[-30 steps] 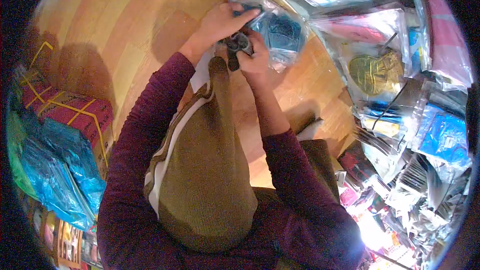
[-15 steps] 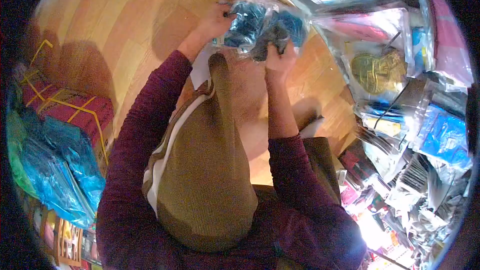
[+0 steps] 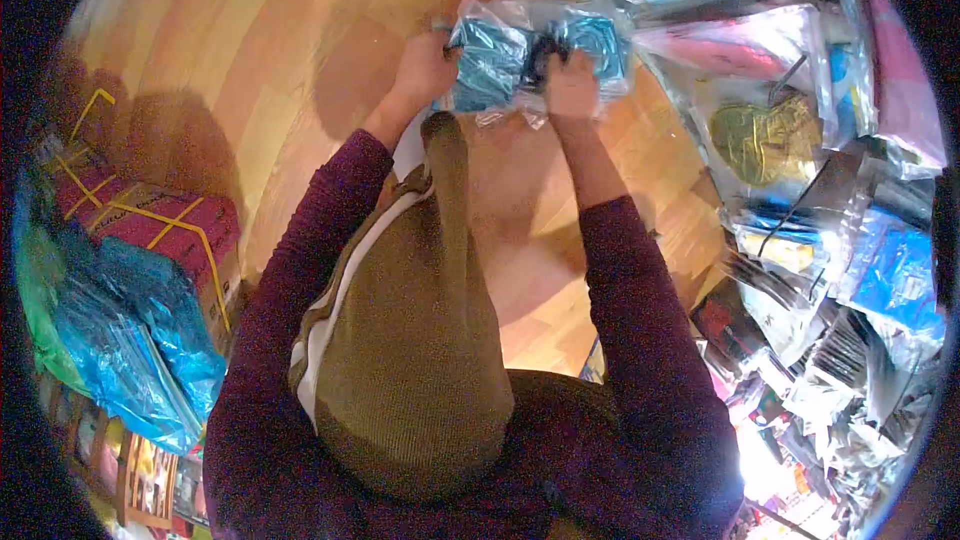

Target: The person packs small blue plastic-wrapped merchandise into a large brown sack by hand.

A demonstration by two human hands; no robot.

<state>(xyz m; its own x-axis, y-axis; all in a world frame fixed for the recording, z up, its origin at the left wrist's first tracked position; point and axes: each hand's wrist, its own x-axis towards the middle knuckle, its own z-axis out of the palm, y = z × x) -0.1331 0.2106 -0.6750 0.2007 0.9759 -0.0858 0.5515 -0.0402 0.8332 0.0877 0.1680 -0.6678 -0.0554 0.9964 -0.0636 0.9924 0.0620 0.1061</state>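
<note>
Two clear plastic packets with teal contents lie side by side in front of me over the wooden floor. My left hand (image 3: 428, 68) is closed on the left edge of the left packet (image 3: 488, 65). My right hand (image 3: 572, 88) has its fingers curled on the inner side of the right packet (image 3: 600, 45), beside a dark patch between the two. Blur and glare hide whether the packets are joined and what is folded inside them. Below the hands is my brown-trousered knee (image 3: 425, 340).
To the left, a red box (image 3: 170, 215) with yellow straps stands behind a blue plastic bag (image 3: 130, 330). Along the right lie many bagged items, among them a gold round piece (image 3: 765, 140), a blue packet (image 3: 895, 265) and crumpled plastic (image 3: 840, 410).
My right hand has moved slightly right and turned more knuckles-up. The right packet has shifted right and flattened, showing brighter teal. My left hand has stayed on the left packet's edge.
</note>
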